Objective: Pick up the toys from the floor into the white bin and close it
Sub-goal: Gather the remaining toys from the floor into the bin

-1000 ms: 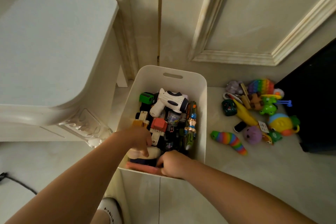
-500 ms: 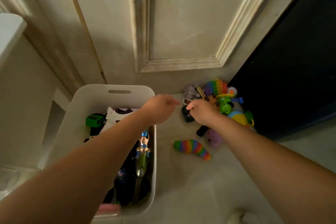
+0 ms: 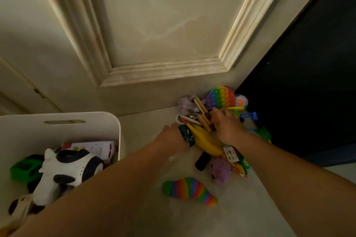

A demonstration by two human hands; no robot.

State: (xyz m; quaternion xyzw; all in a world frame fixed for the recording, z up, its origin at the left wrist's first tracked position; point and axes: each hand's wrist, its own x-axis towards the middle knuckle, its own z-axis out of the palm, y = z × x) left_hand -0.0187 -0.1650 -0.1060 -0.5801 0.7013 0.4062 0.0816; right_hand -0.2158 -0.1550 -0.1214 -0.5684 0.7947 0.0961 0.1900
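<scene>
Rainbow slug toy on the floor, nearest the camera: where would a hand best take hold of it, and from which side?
Judging by its pose, around the thick striped middle of the rainbow slug toy, from above. It lies flat on the floor, apart from the pile, with bare floor on both long sides for fingers. Its tapered right end looks more likely to slip.

Dim rm: cream panelled door (image 3: 163, 25) w/ moulding, pale floor (image 3: 250, 208), dark surface (image 3: 308, 63) rt.

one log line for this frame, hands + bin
phase: reach | left hand: at dark green toy | right hand: on toy pile | bin: open
</scene>
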